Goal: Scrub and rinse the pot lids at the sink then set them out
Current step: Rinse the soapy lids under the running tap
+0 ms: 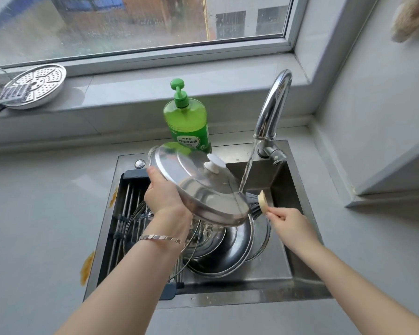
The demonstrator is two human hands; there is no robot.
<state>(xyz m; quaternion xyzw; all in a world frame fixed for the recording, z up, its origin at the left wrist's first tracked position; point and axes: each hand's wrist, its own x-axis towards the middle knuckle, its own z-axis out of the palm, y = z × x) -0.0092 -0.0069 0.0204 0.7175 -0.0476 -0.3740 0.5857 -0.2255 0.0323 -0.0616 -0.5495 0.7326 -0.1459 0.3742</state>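
Note:
My left hand [163,193] grips the left rim of a steel pot lid [194,187] with a white knob, tilted over the sink [298,274]. My right hand [287,221] pinches the wooden handle of a dish brush [258,204]. Its dark bristles touch the lid's lower right edge. Water runs from the faucet [272,107] onto that edge. More lids, steel and glass [218,252], lie stacked in the basin below.
A green dish soap bottle [188,122] stands behind the sink. A sliding drain rack [128,213] spans the sink's left side. A perforated steamer plate [34,87] and a grater lie on the window sill. Orange stains mark the counter at the sink's left.

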